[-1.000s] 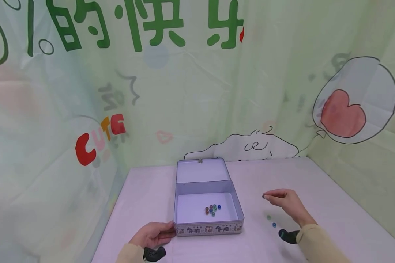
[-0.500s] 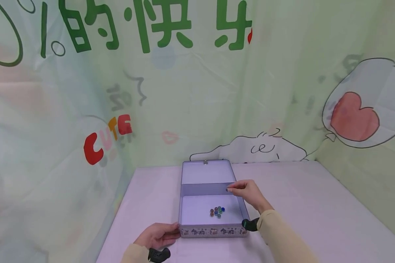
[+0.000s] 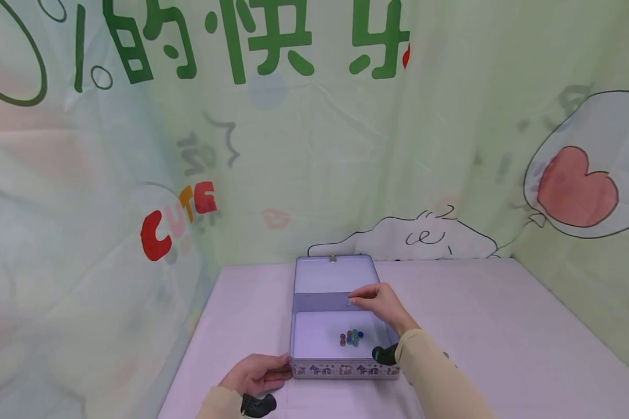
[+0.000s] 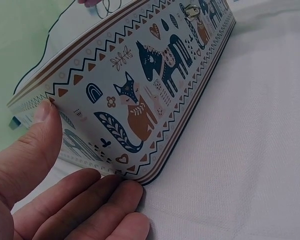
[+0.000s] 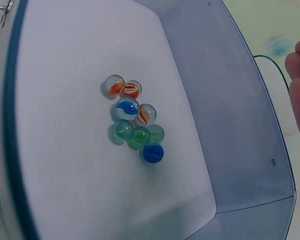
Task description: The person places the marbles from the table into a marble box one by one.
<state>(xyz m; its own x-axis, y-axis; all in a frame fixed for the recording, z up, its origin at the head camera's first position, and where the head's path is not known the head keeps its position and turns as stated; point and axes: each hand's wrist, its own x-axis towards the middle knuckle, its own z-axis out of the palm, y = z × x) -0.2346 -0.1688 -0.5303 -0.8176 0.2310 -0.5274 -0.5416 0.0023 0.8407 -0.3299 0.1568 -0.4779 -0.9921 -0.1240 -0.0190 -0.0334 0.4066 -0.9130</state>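
A rectangular tin box point(image 3: 300, 368) with animal prints stands on the table, its hinged lid point(image 3: 338, 274) tilted up at the back. Several glass marbles point(image 5: 140, 136) lie clustered on its floor, orange, blue and green. My right hand point(image 3: 382, 302) is over the tin's back part, thumb and fingers pinched together; a small marble point(image 3: 350, 301) shows faintly at the tips. My left hand point(image 3: 257, 373) rests at the tin's front left corner. In the left wrist view its thumb point(image 4: 42, 125) presses near the upper edge, while relaxed fingers touch the lower edge.
A pale cloth covers the table point(image 3: 251, 302). Behind it and at the sides hangs a printed curtain point(image 3: 304, 174). A small marble point(image 3: 446, 354) peeks out beside the right sleeve point(image 3: 440, 375). Each wrist wears a black device point(image 3: 259, 405).
My right hand has carried the marble leftward from the table's right side to above the tin. The left hand stays at the corner. The head view has shifted slightly.
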